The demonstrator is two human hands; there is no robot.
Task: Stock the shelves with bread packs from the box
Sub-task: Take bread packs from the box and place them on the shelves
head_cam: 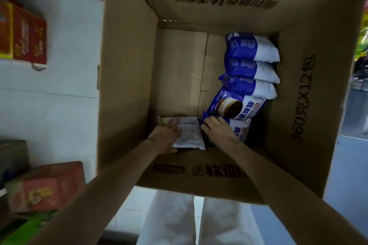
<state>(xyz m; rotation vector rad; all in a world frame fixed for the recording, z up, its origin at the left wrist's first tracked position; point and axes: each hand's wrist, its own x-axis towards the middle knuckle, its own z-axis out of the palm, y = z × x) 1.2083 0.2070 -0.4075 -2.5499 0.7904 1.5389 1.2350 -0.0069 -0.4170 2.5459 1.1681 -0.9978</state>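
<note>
A large open cardboard box [127, 85] stands on the floor below me. Along its right inner wall several blue-and-white bread packs [253, 69] stand in a row. One pack [235, 105] lies tilted, its front showing a brown round cake. At the near left of the box bottom lies a pack [191, 135] with its white printed back up; my left hand [165, 139] holds its left edge, thumb underneath. My right hand [221, 131] grips the end of another blue-and-white pack [242, 130] at the near wall.
Red product cartons [23, 34] sit on white shelving at upper left, and another red carton [45, 185] on a lower shelf at left. My white trousers [179, 221] show below the box. Blue-grey floor [346, 175] lies to the right.
</note>
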